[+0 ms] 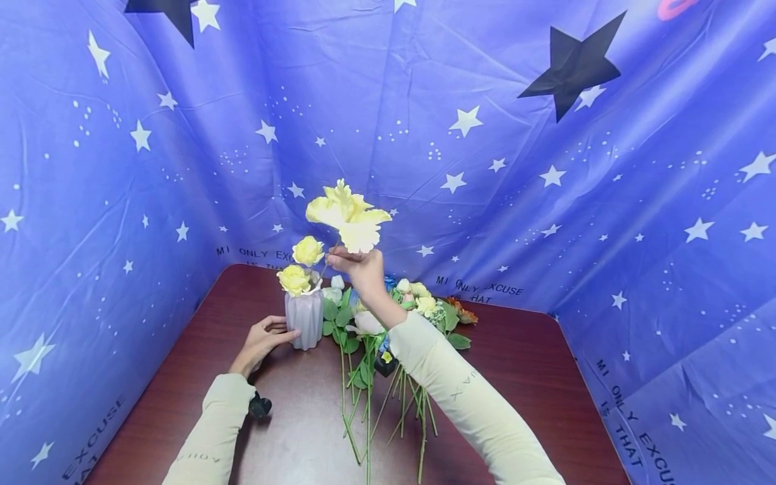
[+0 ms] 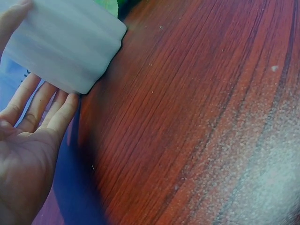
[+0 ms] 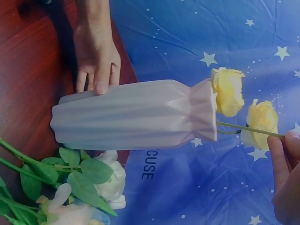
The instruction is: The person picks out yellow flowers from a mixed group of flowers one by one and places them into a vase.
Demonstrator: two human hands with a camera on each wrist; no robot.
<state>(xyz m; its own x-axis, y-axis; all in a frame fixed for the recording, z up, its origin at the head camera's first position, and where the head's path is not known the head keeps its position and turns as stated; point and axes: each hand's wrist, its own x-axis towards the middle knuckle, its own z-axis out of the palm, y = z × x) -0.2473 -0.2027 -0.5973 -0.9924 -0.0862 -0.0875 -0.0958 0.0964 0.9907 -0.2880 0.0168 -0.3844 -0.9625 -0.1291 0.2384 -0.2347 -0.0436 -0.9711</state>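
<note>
A pale, fluted vase (image 1: pixel 303 322) stands upright on the table, left of a flower pile. My left hand (image 1: pixel 261 343) holds it low down, thumb on one side and fingers reaching behind. Two yellow roses (image 3: pixel 228 92) rise from its mouth. Above the vase, my right hand (image 1: pixel 364 275) pinches the thin green stem (image 3: pixel 248 129) of a large yellow flower (image 1: pixel 345 210) with ruffled petals. The stem slants from the fingertips to the vase's mouth, beside the roses. How deep its lower end reaches is hidden by the vase wall.
Right of the vase lie loose flowers in white, blue, yellow and orange, their long green stems (image 1: pixel 368 417) pointing toward me. A small black object (image 1: pixel 260 407) is beside my left sleeve. A star-printed blue cloth (image 1: pixel 418 168) rises behind the brown table (image 1: pixel 515 384).
</note>
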